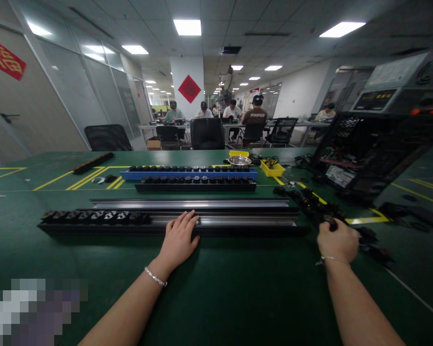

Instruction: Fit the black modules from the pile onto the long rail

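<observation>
A long black channel point(252, 231) lies crosswise in front of me, its left half filled with a row of small black parts point(97, 217). My left hand point(179, 236) rests on this channel just right of the row, fingers stretched out and holding nothing. Off to the right, my right hand point(338, 241) is closed on a small black part point(331, 224), of which only the top shows. Around that hand lies a loose line of similar dark parts point(308, 199). Directly behind the channel is a second rail with a shiny metal inside point(195, 204).
Farther back are a blue rail point(187, 176) and another black rail point(195, 187), both holding parts. A metal bowl point(240, 162) and a yellow bin point(273, 168) stand beyond. An open computer case point(341, 158) rises at the right. People sit at a far table.
</observation>
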`<state>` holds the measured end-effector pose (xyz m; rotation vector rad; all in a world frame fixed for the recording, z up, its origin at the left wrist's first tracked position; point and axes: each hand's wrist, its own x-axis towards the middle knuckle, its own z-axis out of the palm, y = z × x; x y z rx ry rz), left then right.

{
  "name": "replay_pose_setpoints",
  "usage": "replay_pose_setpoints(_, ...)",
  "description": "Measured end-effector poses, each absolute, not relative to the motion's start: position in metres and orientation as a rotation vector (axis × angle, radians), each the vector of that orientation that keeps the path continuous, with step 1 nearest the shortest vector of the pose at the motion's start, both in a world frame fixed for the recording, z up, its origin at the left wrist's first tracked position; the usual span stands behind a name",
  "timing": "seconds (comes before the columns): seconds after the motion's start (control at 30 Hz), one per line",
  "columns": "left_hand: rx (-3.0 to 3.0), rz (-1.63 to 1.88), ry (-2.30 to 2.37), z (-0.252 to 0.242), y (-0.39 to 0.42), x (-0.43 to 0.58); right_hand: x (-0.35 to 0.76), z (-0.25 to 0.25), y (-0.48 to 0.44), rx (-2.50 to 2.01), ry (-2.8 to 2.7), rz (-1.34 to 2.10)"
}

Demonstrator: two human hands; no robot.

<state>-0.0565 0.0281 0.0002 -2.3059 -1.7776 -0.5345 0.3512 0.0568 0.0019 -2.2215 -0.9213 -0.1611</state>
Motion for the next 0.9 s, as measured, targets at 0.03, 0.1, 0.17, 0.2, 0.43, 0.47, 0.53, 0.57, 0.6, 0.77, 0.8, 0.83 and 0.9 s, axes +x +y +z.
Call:
replay_pose_setpoints(0.03,-2.306,-0.536,-1.777,0.000,0.028,-0.056,0.359,0.002,0.054,-2.247,-0.890,-0.154)
replay_pose_setpoints(0.1,-2.306,-0.535,-1.773,0.000,0.028,-0.056,0.376,0.001,0.047,-2.298,-0.872,-0.113)
replay_pose_setpoints(0.17,-2.308,-0.532,-1.766,0.000,0.028,-0.057,0.393,-0.001,0.040,-2.352,-0.889,-0.066)
replay_pose_setpoints(0.2,-2.312,-0.529,-1.763,0.000,0.028,-0.057,0.399,-0.003,0.038,-2.373,-0.910,-0.021)
replay_pose_setpoints(0.43,-2.351,-0.594,-1.762,0.003,0.031,-0.063,0.411,-0.013,0.038,-2.445,-1.013,0.103)
replay_pose_setpoints(0.47,-2.338,-0.615,-1.766,0.005,0.032,-0.066,0.410,-0.014,0.039,-2.429,-1.033,0.084)
replay_pose_setpoints(0.53,-2.275,-0.652,-1.788,0.011,0.035,-0.072,0.410,-0.018,0.041,-2.392,-1.066,0.046)
replay_pose_setpoints(0.57,-2.228,-0.667,-1.810,0.015,0.036,-0.077,0.410,-0.020,0.042,-2.386,-1.066,0.038)
replay_pose_setpoints(0.6,-2.190,-0.668,-1.830,0.020,0.038,-0.082,0.410,-0.021,0.043,-2.387,-1.054,0.034)
replay_pose_setpoints(0.77,-1.860,-0.579,-2.090,0.042,0.040,-0.122,0.405,-0.023,0.045,-2.393,-0.943,-0.028)
replay_pose_setpoints(0.8,-1.778,-0.542,-2.167,0.045,0.040,-0.131,0.403,-0.022,0.044,-2.378,-0.935,-0.058)
replay_pose_setpoints(0.83,-1.715,-0.500,-2.233,0.048,0.039,-0.139,0.400,-0.022,0.043,-2.358,-0.935,-0.094)
replay_pose_setpoints(0.9,-1.614,-0.444,-2.371,0.052,0.036,-0.154,0.395,-0.019,0.041,-2.319,-0.936,-0.168)
